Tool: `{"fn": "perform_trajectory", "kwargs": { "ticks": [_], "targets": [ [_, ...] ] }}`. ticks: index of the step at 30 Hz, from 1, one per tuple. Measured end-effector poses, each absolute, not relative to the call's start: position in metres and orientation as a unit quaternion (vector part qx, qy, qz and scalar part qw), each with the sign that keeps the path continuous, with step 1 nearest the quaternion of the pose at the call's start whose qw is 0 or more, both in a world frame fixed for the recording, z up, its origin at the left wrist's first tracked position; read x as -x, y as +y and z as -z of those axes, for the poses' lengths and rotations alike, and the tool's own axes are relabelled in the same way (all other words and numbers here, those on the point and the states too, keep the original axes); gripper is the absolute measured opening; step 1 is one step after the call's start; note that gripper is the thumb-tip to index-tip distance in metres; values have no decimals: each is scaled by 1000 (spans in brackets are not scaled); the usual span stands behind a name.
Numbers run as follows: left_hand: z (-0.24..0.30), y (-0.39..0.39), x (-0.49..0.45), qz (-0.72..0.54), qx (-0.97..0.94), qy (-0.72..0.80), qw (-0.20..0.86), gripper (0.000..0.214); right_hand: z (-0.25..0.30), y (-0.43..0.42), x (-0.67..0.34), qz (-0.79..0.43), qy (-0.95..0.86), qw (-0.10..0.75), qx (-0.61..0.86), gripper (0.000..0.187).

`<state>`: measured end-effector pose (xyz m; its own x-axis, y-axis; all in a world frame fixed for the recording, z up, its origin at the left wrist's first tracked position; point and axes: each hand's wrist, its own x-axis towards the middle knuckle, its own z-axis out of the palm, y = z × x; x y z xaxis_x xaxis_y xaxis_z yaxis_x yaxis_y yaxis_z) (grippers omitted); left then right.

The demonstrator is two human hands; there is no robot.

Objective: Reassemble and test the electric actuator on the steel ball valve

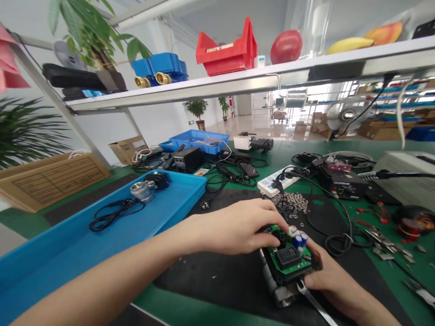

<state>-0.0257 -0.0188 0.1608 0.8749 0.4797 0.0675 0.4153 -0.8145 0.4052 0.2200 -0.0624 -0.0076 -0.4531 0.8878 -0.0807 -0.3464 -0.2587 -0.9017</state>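
An open black housing (pixel 277 272) with a green circuit board (pixel 295 270) inside is tilted over the dark mat. The board carries a black block-shaped component (pixel 287 257) and two blue capacitors (pixel 300 240). Beneath the housing shows a metal valve body (pixel 283 293). My right hand (pixel 324 267) grips the housing from its right side, thumb low at the near corner. My left hand (pixel 249 225) reaches over the far left of the board, thumb and fingers pinched at a part they hide. An open-end wrench (pixel 316 304) points at the housing's near edge beside my right thumb.
A blue tray (pixel 183 199) on the left holds a metal valve (pixel 142 191) and a black cable. Beyond my hands are many small metal nuts (pixel 295 203) and a white power strip (pixel 277 181). A soldering station (pixel 343 181), cables and pliers (pixel 421 292) lie right. A shelf (pixel 234 77) spans overhead.
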Motion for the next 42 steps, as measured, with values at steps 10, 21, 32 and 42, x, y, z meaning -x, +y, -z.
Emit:
{"fn": "perform_trajectory", "kwargs": {
  "ticks": [10, 21, 32, 42],
  "targets": [
    [-183, 2, -4, 69, -982, 159, 72, 18, 24, -57, -226, -739, -423, 445, 277, 84],
    [-153, 8, -9, -41, -951, 272, 142, 19, 9, -51, -228, -715, -423, 486, 271, 49],
    [-158, 7, -12, -22, -955, 255, 149, 18, 6, -52, -228, -721, -429, 479, 260, 53],
    [-158, 2, -9, -35, -957, 243, 152, 15, 6, -54, -229, -718, -431, 483, 255, 50]
  ]
}}
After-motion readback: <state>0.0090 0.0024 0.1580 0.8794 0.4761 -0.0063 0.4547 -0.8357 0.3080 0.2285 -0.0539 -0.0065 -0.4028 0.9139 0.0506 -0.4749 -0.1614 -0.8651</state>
